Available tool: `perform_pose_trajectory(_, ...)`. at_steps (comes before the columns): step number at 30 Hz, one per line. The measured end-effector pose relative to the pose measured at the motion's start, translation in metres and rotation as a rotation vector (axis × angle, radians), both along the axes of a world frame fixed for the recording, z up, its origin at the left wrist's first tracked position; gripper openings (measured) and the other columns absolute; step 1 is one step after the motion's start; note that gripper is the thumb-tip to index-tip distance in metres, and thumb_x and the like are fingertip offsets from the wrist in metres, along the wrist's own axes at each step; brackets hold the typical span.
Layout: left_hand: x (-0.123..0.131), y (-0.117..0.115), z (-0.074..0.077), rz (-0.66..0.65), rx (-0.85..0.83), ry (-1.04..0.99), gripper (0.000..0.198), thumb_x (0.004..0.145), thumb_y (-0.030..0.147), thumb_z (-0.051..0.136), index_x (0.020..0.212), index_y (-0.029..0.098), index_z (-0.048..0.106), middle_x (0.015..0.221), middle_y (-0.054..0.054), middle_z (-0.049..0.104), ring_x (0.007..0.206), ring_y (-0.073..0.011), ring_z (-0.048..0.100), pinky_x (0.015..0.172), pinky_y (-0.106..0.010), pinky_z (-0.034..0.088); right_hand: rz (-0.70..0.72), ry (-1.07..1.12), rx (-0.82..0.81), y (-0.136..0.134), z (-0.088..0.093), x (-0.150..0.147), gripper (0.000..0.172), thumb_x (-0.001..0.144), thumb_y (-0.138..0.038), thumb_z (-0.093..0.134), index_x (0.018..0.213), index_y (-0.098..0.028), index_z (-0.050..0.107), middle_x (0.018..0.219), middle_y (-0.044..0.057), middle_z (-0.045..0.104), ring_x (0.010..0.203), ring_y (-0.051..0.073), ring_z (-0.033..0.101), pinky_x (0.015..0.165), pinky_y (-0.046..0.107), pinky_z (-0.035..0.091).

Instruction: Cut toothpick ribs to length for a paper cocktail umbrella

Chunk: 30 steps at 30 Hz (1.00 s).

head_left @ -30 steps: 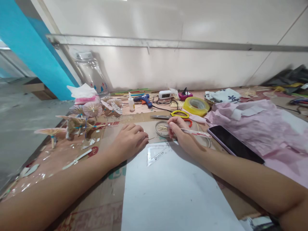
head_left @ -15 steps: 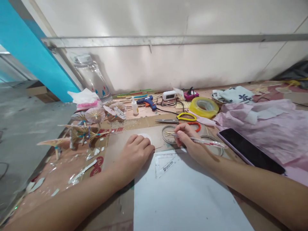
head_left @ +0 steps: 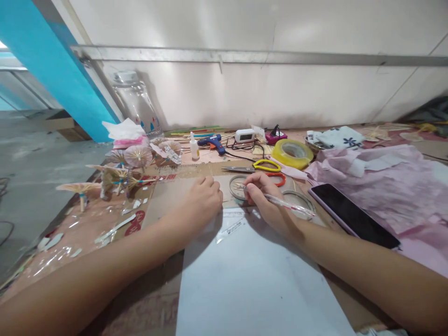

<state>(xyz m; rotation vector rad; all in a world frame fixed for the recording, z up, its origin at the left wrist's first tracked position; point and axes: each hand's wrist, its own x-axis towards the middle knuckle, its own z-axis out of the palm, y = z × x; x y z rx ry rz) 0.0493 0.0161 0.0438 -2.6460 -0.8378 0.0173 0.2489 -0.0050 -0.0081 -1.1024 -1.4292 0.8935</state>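
Observation:
My right hand [head_left: 268,200] is closed around a clear pen [head_left: 289,205] with red marks, which lies slanted across the palm. Below it, a white sheet of paper [head_left: 259,280] rests on cardboard. A clear plastic set square [head_left: 230,229] with printed lettering lies on the paper's upper part, between the hands. Fingers curled, my left hand [head_left: 203,203] sits at the paper's upper left corner; whatever may be under its fingers is hidden. A round ring [head_left: 231,187] with small sticks inside lies just beyond my right fingers.
Scissors [head_left: 240,169], a tape roll [head_left: 293,154], a blue glue gun [head_left: 214,143] and a small bottle [head_left: 194,147] lie behind the hands. Small paper umbrellas [head_left: 138,156] stand at left near a water bottle [head_left: 136,102]. A phone [head_left: 353,214] and pink cloth [head_left: 378,186] are at right.
The view has shifted slightly. My left hand has turned and moved up a little, and the white rounded piece seen by its fingers is now hidden. My right hand still holds the pen.

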Motion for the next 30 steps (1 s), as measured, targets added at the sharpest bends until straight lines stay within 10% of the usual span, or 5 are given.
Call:
perform_pose_trajectory(7, -0.005, -0.011, 0.0, -0.042, 0.104, -0.156, 0.013, 0.091, 0.014, 0.063, 0.078, 0.016, 0.065, 0.078, -0.007, 0.066, 0.079, -0.0247, 0.061, 0.073, -0.037, 0.042, 0.114, -0.233, 0.213, 0.002, 0.004, -0.001, 0.016, 0.099, -0.034, 0.058, 0.101, -0.026, 0.072, 0.097, 0.005, 0.074, 0.091, 0.022, 0.068, 0.084, 0.039, 0.052)
perform_pose_trajectory(23, -0.005, -0.019, -0.004, -0.046, 0.047, -0.166, 0.019, 0.096, 0.018, 0.057, 0.079, 0.017, 0.066, 0.078, -0.006, 0.066, 0.075, -0.0228, 0.062, 0.069, -0.036, 0.047, 0.212, -0.44, 0.277, 0.0, -0.004, 0.0, 0.018, 0.075, -0.01, 0.06, 0.085, -0.025, 0.056, 0.074, -0.002, 0.059, 0.067, 0.017, 0.051, 0.063, 0.032, 0.041)
perform_pose_trajectory(30, -0.026, -0.056, -0.042, -0.237, -0.047, -0.259, 0.025, 0.101, 0.023, 0.051, 0.116, 0.01, 0.067, 0.123, -0.016, 0.072, 0.112, -0.0285, 0.067, 0.092, -0.04, 0.055, 0.23, -0.553, 0.32, 0.003, -0.004, 0.0, 0.015, 0.078, -0.008, 0.058, 0.079, -0.023, 0.055, 0.074, 0.0, 0.059, 0.07, 0.019, 0.05, 0.068, 0.033, 0.038)
